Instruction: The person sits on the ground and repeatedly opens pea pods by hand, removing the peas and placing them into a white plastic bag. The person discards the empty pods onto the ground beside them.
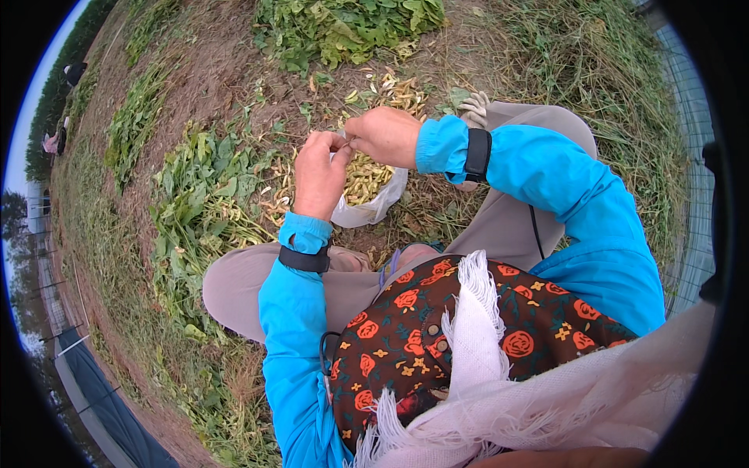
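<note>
My left hand (pixel 320 172) and my right hand (pixel 383 137) meet at their fingertips above a white plastic bag (pixel 383 206). Between them they pinch a small plant piece, probably a bean pod, mostly hidden by the fingers. The bag stands with its mouth spread wide and holds many yellow-green beans or pods (pixel 366 178). Just beyond my right hand, opened and emptied-looking dry pods (pixel 401 93) are scattered on the soil. More pale husks (pixel 278 196) lie left of the bag, beside my left hand.
Uprooted leafy bean plants lie in a heap (pixel 199 187) at left and another heap (pixel 351 26) ahead. A knitted work glove (pixel 475 109) rests by my right knee. Wire-mesh fencing (pixel 684 117) runs along the right. Other people (pixel 55 140) are far off at left.
</note>
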Demonstrator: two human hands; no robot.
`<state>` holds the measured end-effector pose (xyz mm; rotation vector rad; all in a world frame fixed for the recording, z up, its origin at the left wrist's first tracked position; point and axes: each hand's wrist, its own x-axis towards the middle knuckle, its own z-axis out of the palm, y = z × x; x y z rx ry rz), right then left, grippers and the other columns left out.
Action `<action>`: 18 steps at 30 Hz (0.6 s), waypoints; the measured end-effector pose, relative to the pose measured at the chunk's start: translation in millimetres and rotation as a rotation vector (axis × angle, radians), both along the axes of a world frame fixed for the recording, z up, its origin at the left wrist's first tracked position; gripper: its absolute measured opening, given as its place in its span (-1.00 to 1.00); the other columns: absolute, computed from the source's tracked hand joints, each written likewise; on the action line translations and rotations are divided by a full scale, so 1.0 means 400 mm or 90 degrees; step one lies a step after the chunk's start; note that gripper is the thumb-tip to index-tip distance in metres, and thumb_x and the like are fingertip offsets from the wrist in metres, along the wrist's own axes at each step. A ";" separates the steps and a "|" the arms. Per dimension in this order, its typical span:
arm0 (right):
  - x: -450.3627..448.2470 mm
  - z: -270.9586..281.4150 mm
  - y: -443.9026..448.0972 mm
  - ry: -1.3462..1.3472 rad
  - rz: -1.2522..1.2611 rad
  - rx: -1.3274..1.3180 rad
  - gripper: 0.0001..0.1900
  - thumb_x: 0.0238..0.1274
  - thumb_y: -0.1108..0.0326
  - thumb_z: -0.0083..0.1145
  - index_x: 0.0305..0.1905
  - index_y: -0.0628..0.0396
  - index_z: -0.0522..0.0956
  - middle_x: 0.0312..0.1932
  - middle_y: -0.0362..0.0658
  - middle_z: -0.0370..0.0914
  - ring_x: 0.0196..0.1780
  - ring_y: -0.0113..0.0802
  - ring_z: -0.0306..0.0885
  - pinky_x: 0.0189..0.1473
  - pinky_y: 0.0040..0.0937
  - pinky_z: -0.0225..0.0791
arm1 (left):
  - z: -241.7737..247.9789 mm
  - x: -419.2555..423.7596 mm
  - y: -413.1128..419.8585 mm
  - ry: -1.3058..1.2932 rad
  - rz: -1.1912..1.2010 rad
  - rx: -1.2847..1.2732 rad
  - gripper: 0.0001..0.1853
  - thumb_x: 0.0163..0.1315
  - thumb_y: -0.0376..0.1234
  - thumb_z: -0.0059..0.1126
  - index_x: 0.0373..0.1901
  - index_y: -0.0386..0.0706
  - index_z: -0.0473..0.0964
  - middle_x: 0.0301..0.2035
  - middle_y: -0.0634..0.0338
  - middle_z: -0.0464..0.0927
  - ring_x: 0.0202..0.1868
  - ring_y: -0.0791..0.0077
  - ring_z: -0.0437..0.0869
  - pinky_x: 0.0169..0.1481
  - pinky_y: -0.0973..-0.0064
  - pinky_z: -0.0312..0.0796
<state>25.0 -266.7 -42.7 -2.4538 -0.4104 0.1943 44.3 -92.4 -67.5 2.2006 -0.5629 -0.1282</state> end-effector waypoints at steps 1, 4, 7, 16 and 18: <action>-0.002 0.004 0.001 0.011 0.000 0.004 -0.81 0.16 0.30 0.06 -0.19 0.14 0.55 -0.36 0.08 0.58 -0.21 0.10 0.56 -0.20 -0.02 0.40 | 0.003 -0.001 -0.001 -0.002 -0.001 0.020 -0.88 0.10 -0.47 0.16 -0.36 -0.36 0.48 -0.37 0.07 0.50 -0.34 0.32 0.60 -0.20 0.44 0.41; -0.002 -0.005 0.000 -0.013 0.005 -0.016 -0.82 0.10 0.35 0.08 -0.20 0.13 0.55 -0.35 0.06 0.59 -0.19 0.09 0.57 -0.20 -0.01 0.41 | 0.011 -0.004 -0.008 -0.017 -0.011 0.061 -0.87 0.11 -0.45 0.14 -0.40 -0.37 0.45 -0.38 0.02 0.48 -0.34 0.24 0.57 -0.22 0.38 0.38; -0.003 0.005 0.002 -0.031 -0.007 -0.081 -0.81 0.05 0.38 0.10 -0.20 0.10 0.56 -0.34 0.06 0.60 -0.17 0.07 0.58 -0.20 -0.02 0.42 | 0.001 -0.001 -0.005 -0.045 -0.021 0.075 -0.86 0.10 -0.44 0.12 -0.40 -0.37 0.44 -0.38 -0.04 0.47 -0.33 0.13 0.54 -0.21 0.32 0.36; 0.024 0.010 -0.024 0.020 -0.083 -0.105 -0.75 0.08 0.36 0.10 -0.11 0.09 0.58 -0.27 0.06 0.61 -0.13 0.06 0.59 -0.11 -0.02 0.43 | -0.072 0.017 0.038 -0.056 -0.005 0.245 -0.82 0.10 -0.42 0.16 -0.29 -0.34 0.50 -0.26 -0.09 0.52 -0.19 0.00 0.57 -0.09 0.26 0.41; 0.030 0.002 -0.029 0.040 -0.085 -0.070 -0.76 0.11 0.34 0.09 -0.11 0.10 0.58 -0.27 0.06 0.61 -0.14 0.06 0.59 -0.11 -0.03 0.42 | -0.070 0.016 0.041 -0.075 0.004 0.277 -0.79 0.11 -0.41 0.16 -0.24 -0.33 0.52 -0.21 -0.09 0.53 -0.16 0.00 0.57 -0.07 0.25 0.42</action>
